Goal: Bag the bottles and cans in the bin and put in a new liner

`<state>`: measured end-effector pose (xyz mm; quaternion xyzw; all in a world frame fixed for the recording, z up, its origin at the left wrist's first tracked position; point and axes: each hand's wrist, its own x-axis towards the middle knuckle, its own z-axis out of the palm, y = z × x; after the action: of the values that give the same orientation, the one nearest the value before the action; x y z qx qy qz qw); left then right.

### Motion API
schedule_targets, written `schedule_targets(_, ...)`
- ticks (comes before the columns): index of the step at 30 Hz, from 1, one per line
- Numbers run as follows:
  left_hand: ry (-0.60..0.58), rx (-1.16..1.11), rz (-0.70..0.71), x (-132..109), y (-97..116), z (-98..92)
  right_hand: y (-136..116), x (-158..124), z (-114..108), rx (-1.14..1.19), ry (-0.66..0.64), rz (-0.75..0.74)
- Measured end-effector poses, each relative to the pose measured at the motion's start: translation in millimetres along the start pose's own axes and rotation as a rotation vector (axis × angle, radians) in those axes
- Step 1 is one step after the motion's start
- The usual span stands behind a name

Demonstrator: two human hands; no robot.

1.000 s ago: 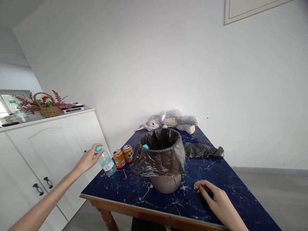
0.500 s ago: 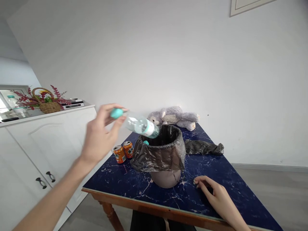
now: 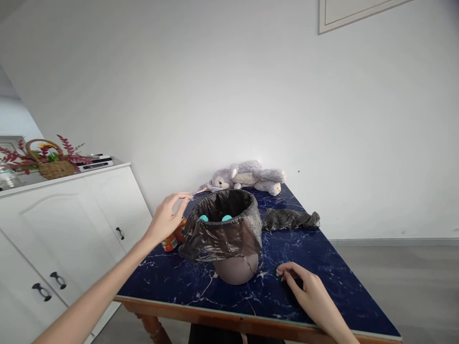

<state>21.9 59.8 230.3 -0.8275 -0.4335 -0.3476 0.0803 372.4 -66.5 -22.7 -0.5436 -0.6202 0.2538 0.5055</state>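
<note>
My left hand [image 3: 168, 216] hovers at the left rim of a bin [image 3: 236, 271] lined with a black plastic bag [image 3: 224, 241]. Its fingers are loosely bent, apart from the thumb, and hold nothing. Two turquoise bottle caps [image 3: 227, 218] show just inside the bin's near rim; the bottles below them are hidden. Behind my left hand stand two orange drink cans [image 3: 169, 242], partly covered. On the table to the right of the bin rests my right hand [image 3: 304, 285], its fingers loosely curled, a gap between thumb and forefinger, with no object visible in it.
The blue marbled table [image 3: 287, 306] has a wooden edge. A grey plush toy [image 3: 247, 177] lies at its back, by the wall. Crumpled black plastic [image 3: 290, 220] lies right of the bin. A white cabinet [image 3: 71, 224] at left carries a flower basket [image 3: 55, 168].
My left hand has let go of the clear bottle, which has dropped into the bin beside the other turquoise cap. My right hand stays on the table. The view has shifted a little.
</note>
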Motion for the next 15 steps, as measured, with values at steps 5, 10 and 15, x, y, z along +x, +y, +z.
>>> schedule_targets(5, -0.16, 0.346, -0.231, -19.6, -103.7, 4.4, 1.6, -0.6, 1.4, -0.006, -0.013, 0.014)
schedule_targets(10, -0.263, 0.388, -0.352, -52.7, -153.2, 28.1, 3.7, -0.3, 2.3, -0.011, -0.024, 0.019)
schedule_targets(15, -0.258, 0.399, -0.416, -81.4, -153.8, 55.5, 4.2, -0.9, 1.3, -0.018, -0.024, 0.042)
